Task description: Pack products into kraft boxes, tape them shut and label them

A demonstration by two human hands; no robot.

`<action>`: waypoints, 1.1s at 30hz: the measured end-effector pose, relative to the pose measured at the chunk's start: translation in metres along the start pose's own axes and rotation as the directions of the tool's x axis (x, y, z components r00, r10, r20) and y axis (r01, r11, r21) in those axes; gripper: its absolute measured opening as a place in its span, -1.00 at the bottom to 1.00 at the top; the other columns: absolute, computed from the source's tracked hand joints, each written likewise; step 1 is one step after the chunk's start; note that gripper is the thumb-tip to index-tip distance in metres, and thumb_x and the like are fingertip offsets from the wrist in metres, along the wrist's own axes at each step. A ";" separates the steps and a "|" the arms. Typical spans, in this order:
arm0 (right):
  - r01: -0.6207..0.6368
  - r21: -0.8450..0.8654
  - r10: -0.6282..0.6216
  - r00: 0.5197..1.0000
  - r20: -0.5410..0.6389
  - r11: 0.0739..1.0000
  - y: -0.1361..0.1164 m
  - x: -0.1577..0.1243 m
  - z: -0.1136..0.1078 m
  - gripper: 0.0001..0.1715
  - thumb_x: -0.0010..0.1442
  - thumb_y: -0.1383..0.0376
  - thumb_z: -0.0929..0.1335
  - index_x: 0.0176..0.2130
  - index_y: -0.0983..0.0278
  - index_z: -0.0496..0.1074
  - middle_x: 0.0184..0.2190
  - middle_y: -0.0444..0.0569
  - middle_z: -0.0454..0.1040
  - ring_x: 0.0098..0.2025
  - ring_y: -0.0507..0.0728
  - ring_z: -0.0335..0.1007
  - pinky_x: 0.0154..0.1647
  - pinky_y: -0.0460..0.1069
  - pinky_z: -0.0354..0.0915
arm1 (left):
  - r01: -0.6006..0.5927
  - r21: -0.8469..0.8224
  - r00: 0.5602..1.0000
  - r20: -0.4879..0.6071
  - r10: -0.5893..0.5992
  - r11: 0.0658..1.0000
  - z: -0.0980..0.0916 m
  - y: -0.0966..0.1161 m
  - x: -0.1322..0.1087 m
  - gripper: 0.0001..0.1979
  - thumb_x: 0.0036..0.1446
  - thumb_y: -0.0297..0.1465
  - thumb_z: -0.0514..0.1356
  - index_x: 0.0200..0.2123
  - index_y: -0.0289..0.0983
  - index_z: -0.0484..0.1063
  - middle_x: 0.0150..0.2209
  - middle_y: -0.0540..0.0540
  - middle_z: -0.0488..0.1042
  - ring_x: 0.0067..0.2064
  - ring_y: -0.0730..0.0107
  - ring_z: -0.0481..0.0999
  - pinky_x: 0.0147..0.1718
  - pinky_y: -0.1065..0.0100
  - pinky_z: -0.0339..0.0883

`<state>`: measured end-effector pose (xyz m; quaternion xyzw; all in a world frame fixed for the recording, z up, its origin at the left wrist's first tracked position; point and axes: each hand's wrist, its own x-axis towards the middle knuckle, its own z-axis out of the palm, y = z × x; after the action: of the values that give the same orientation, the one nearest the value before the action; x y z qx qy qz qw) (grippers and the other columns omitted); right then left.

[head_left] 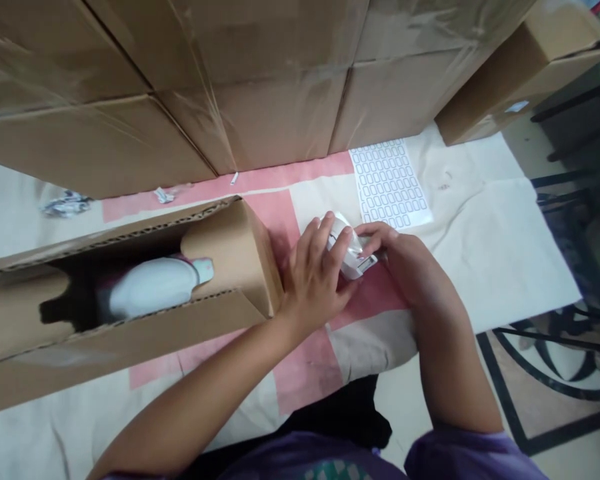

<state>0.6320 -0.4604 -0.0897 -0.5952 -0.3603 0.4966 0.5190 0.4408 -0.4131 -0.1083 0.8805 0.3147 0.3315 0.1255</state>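
A small, rounded white plastic device [349, 257] rests on the pink and white cloth in front of me. My left hand [314, 270] curls over it from the left, fingers bent across its top. From the other side my right hand [387, 250] grips its right end, fingertips bent inward near a small rectangular part. Both hands hide much of the device, so its exact kind does not show. Just left of my left hand lies an open cardboard box [145, 360]. Inside it is a white oval object [153, 287] with a pale green end.
Several large taped cartons [280, 113] form a wall at the back. A sheet of blue-outlined labels [390, 187] lies beyond my right hand. Another cardboard box [510, 80] stands at back right. Crumpled scraps [66, 204] lie at left. The cloth's edge [555, 233] drops off at right.
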 end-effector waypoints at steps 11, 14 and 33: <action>0.055 -0.002 -0.055 0.998 0.035 0.998 -0.025 -0.015 0.013 -0.70 0.19 -0.01 0.49 -0.37 0.14 0.60 0.06 -0.04 0.43 0.04 0.22 0.42 0.05 0.12 0.39 | 0.014 -0.045 1.000 -0.010 -0.014 0.999 -0.001 0.001 0.000 -0.27 0.27 -0.22 0.27 0.39 -0.24 0.06 0.36 -0.38 0.21 0.38 -0.16 0.22 0.28 -0.09 0.23; 0.034 -0.031 -0.033 0.999 0.010 0.999 -0.023 -0.018 0.015 -0.73 0.19 0.06 0.51 -0.40 0.18 0.56 0.07 -0.04 0.42 0.04 0.22 0.42 0.01 0.11 0.39 | 0.022 -0.052 0.999 -0.026 -0.023 0.998 0.001 0.000 -0.001 -0.27 0.25 -0.24 0.28 0.39 -0.22 0.07 0.36 -0.36 0.23 0.37 -0.16 0.24 0.26 -0.09 0.26; 0.083 -0.131 -0.088 0.996 -0.030 0.988 -0.021 -0.015 0.017 -0.58 0.25 0.01 0.46 -0.49 0.22 0.48 0.07 -0.02 0.43 0.06 0.20 0.40 0.01 0.09 0.39 | 0.050 -0.027 0.989 -0.136 -0.053 0.998 0.006 0.003 0.001 -0.34 0.27 -0.11 0.21 0.32 -0.26 0.17 0.30 -0.35 0.33 0.27 -0.07 0.36 0.18 0.02 0.27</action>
<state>0.6131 -0.4664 -0.0657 -0.6204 -0.4077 0.4386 0.5064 0.4467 -0.4148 -0.1112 0.8458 0.3411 0.3914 0.1226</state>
